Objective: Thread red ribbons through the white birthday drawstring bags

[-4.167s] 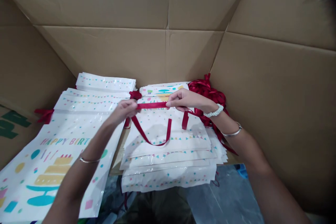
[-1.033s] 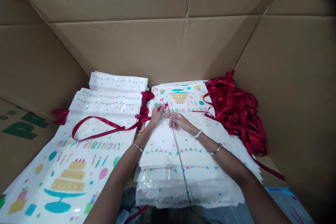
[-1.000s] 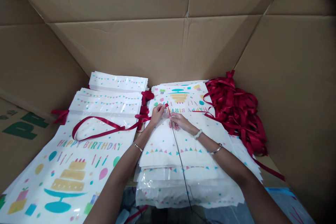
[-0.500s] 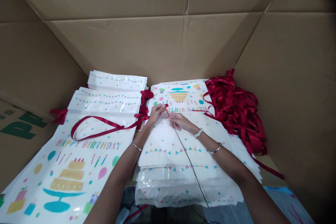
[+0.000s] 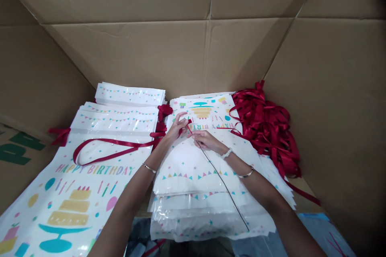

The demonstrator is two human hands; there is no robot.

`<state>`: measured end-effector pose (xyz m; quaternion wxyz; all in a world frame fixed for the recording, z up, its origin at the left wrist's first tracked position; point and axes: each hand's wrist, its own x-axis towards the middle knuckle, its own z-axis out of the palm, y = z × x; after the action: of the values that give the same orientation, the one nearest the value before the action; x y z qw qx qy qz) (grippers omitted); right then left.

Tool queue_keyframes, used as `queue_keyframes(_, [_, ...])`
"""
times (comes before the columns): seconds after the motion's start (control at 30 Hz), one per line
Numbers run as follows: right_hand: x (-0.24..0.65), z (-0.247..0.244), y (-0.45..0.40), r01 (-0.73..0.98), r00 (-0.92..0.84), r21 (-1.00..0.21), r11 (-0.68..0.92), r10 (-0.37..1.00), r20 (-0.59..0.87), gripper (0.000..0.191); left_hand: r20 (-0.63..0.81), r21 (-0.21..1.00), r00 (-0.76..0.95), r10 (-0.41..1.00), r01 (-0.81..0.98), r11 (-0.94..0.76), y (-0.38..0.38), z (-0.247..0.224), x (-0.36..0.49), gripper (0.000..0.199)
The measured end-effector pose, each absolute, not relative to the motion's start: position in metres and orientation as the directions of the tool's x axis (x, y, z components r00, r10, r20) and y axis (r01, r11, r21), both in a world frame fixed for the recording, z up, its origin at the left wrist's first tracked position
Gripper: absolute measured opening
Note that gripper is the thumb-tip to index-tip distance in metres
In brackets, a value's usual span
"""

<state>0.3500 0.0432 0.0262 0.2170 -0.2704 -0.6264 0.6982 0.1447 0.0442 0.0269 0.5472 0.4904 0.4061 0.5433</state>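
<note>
Above the middle stack of white printed bags (image 5: 177, 154), my left hand (image 5: 176, 128) pinches a short end of dark red ribbon (image 5: 189, 122), index finger raised. Just to its right, my right hand (image 5: 206, 139) is closed on a thin dark rod (image 5: 221, 178). From its fingers the rod slants down to the right, across the bags. Its upper tip meets the ribbon between my hands; how the two are joined is too small to make out.
Left lies another bag stack (image 5: 72, 200) with a loose red ribbon loop (image 5: 105, 141) on it. A heap of red ribbons (image 5: 271, 124) lies right of the middle stack. Cardboard walls (image 5: 129, 56) stand behind and on both sides.
My left fingers have opened up somewhat, with the index finger lifting, and more ribbon shows by them. The rod's lower end has swung right. The whole view has shifted slightly.
</note>
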Motion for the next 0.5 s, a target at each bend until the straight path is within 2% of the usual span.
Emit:
queue_keyframes(0.2, [0.352, 0.033, 0.040, -0.009, -0.760, -0.993, -0.118, 0.647, -0.070, 0.038, 0.090, 0.979, 0.094, 0.992, -0.191, -0.071, 0.042, 0.046, 0.148, 0.055])
queue_keyframes(0.33, [0.356, 0.040, 0.036, -0.043, -0.758, -0.994, -0.101, 0.651, -0.034, 0.042, 0.077, 0.964, 0.070, 0.995, -0.261, -0.056, 0.038, 0.052, 0.153, 0.063])
queue_keyframes(0.5, [0.360, 0.047, 0.029, -0.085, -0.747, -0.993, -0.076, 0.664, 0.013, 0.043, 0.096, 0.935, 0.048, 0.994, -0.346, -0.074, 0.024, 0.065, 0.165, 0.057])
